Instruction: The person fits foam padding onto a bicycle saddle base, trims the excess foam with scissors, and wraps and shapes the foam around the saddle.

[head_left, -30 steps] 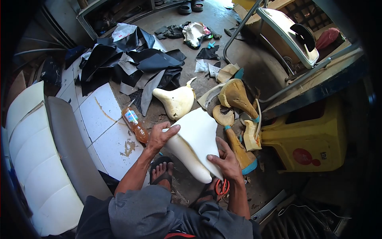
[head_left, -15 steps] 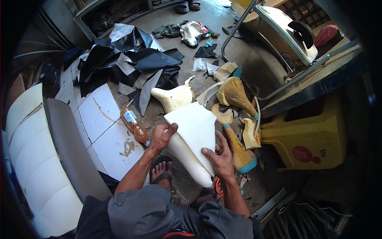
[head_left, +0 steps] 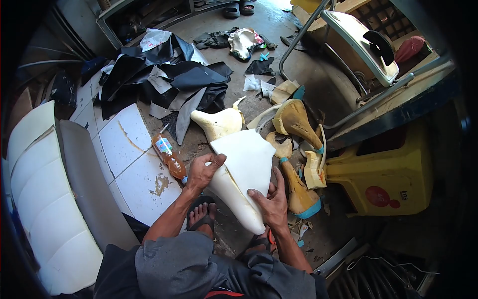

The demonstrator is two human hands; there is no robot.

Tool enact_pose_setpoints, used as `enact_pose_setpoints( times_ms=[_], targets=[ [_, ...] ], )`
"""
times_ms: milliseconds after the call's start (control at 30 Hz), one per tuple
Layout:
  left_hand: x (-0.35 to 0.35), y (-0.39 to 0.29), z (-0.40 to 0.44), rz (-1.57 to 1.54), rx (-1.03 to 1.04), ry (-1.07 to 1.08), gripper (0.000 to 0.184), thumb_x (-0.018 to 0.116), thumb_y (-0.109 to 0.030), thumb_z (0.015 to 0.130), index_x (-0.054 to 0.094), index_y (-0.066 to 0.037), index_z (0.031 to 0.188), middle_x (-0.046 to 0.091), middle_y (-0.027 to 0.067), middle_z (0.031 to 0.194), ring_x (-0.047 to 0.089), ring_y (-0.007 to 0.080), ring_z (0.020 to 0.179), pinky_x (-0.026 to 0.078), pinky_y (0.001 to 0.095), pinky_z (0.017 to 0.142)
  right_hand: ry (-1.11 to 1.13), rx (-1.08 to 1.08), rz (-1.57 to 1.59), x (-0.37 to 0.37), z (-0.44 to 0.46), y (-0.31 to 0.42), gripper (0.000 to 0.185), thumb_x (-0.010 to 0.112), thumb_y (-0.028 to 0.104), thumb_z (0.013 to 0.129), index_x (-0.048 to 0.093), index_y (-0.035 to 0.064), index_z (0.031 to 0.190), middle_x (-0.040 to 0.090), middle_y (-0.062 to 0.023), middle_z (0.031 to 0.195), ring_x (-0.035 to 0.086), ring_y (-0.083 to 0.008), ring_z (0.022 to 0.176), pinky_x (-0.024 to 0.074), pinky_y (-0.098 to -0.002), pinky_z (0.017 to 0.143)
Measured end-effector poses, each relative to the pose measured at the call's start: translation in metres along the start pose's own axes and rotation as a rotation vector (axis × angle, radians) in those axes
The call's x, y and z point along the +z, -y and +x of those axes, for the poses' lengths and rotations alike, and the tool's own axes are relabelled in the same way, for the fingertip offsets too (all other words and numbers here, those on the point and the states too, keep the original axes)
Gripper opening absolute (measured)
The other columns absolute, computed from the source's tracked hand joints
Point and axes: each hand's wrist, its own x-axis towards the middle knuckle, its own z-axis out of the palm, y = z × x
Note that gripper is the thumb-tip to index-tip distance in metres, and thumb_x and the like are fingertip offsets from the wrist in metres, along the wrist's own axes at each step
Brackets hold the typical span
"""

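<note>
A white foam sheet (head_left: 247,158) lies over a white bicycle saddle pad (head_left: 238,203), whose narrow nose points toward my feet. On the left edge, my left hand (head_left: 203,172) is closed, pinching the sheet near the wide end of the pad. My right hand (head_left: 273,200) grips the right side, thumb on top of the sheet and fingers around the edge, partly hidden. The sheet's lower left edge stands slightly apart from the pad. Just beyond is another cream saddle pad (head_left: 217,123) on the floor.
Worn tan saddle pads (head_left: 298,192) lie to the right, by a yellow plastic stool (head_left: 383,174) on its side. Black material scraps (head_left: 184,74) are heaped ahead. An orange drink bottle (head_left: 171,158) lies on white tiles. A long padded seat (head_left: 55,199) is at left.
My right thumb has shifted slightly left and down over the sheet. The sheet's lower edge now sits further up and right, showing more of the pad's nose.
</note>
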Motion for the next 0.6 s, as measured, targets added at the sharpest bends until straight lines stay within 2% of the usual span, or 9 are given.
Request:
enact_pose_setpoints(
  times_ms=[67,233,300,333,400,533,600],
  targets=[
    [0.001,0.002,0.0,0.068,0.016,-0.028,0.071,0.065,-0.072,0.085,0.068,-0.001,0.076,0.065,0.0051,0.068,0.059,0.0116,0.066,0.048,0.0292,0.061,0.021,-0.036,0.02,0.002,0.0,-0.003,0.103,0.079,0.011,0.084,0.008,0.0,0.156,0.068,-0.0207,0.115,0.069,-0.0246,0.104,0.0562,-0.0356,0.09],
    [0.002,0.001,0.001,0.103,0.02,-0.056,0.07,0.065,-0.071,0.085,0.065,-0.002,0.071,0.064,0.0059,0.065,0.059,0.012,0.063,0.047,0.0306,0.059,0.091,-0.079,-0.109,0.003,0.0,-0.009,0.104,0.079,0.01,0.084,0.005,0.0011,0.157,0.068,-0.0214,0.115,0.071,-0.0254,0.1,0.0573,-0.0364,0.086],
    [0.001,-0.001,0.001,0.097,0.036,-0.058,0.071,0.065,-0.071,0.085,0.064,-0.002,0.069,0.064,0.0061,0.065,0.059,0.0122,0.063,0.048,0.0309,0.059,0.103,0.036,0.102,0.006,-0.002,-0.002,0.103,0.079,0.009,0.084,0.007,0.0027,0.157,0.069,-0.0222,0.114,0.071,-0.0261,0.099,0.0583,-0.0369,0.083],
    [0.003,-0.002,0.0,0.076,0.047,-0.06,0.071,0.065,-0.071,0.085,0.064,-0.002,0.068,0.064,0.0065,0.064,0.059,0.0123,0.062,0.048,0.0311,0.059,0.106,0.035,0.102,0.005,-0.001,0.001,0.103,0.079,0.009,0.084,0.007,0.0027,0.157,0.069,-0.0222,0.114,0.071,-0.0261,0.099,0.0583,-0.0369,0.083],
    [0.005,-0.001,-0.001,0.055,0.054,-0.062,0.071,0.066,-0.071,0.085,0.063,-0.002,0.067,0.064,0.0069,0.063,0.06,0.0125,0.062,0.048,0.0314,0.059,0.087,0.232,0.144,0.0,0.0,0.005,0.101,0.079,0.007,0.082,0.01,0.0029,0.156,0.068,-0.0227,0.114,0.071,-0.027,0.098,0.0592,-0.0374,0.081],
    [0.004,0.0,0.001,0.163,0.075,-0.061,0.071,0.065,-0.071,0.085,0.062,-0.002,0.066,0.063,0.0087,0.061,0.061,0.0141,0.062,0.048,0.0332,0.057,0.131,0.181,0.179,0.0,0.001,-0.004,0.103,0.079,0.005,0.082,0.008,0.0016,0.156,0.067,-0.0244,0.116,0.071,-0.0272,0.101,0.0583,-0.0369,0.084],
    [0.003,-0.001,0.001,0.198,0.076,-0.051,0.072,0.065,-0.071,0.085,0.062,-0.002,0.065,0.063,0.0092,0.061,0.061,0.0147,0.062,0.048,0.034,0.056,0.126,0.08,0.143,0.001,0.003,-0.012,0.106,0.079,0.008,0.081,0.005,0.0012,0.157,0.065,-0.0257,0.12,0.069,-0.0274,0.104,0.0566,-0.0371,0.088]
  ],
)
